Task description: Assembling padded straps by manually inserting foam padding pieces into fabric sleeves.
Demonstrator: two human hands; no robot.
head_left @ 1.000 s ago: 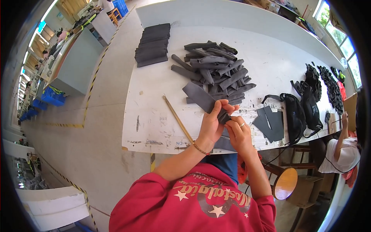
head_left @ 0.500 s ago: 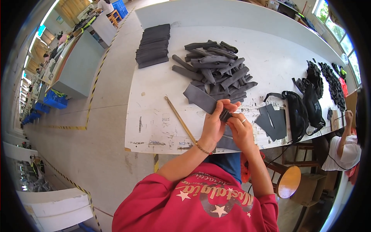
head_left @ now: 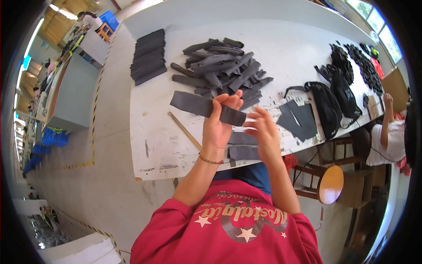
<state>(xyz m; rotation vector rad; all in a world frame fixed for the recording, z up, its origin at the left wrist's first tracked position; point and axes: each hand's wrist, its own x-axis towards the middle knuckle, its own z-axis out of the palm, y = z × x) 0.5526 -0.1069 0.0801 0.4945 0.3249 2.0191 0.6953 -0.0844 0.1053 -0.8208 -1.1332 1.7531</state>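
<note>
A flat strip of dark grey fabric point(head_left: 190, 103) lies across my left hand point(head_left: 216, 127), its thumb pressed over the middle. One end sticks out to the left over the table, the other to the right. My right hand point(head_left: 265, 134) is just beside that right end, its fingers apart and slightly curled, holding nothing. Beyond the hands is a loose heap of rolled dark grey fabric pieces point(head_left: 217, 66). Below them, at the table's near edge, more flat grey fabric pieces point(head_left: 244, 153) lie partly hidden by my right hand.
A neat stack of dark fabric strips point(head_left: 149, 57) sits far left on the white table point(head_left: 154, 119). A thin wooden stick point(head_left: 182, 127) lies left of my hand. Flat dark pieces point(head_left: 300, 122) and black bags point(head_left: 326, 115) are to the right, near a stool point(head_left: 330, 185) and another person's arm point(head_left: 387, 119).
My right hand has let go of the strip's right end and opened beside it. The end that was bunched between both hands now lies flat. The whole view has shifted.
</note>
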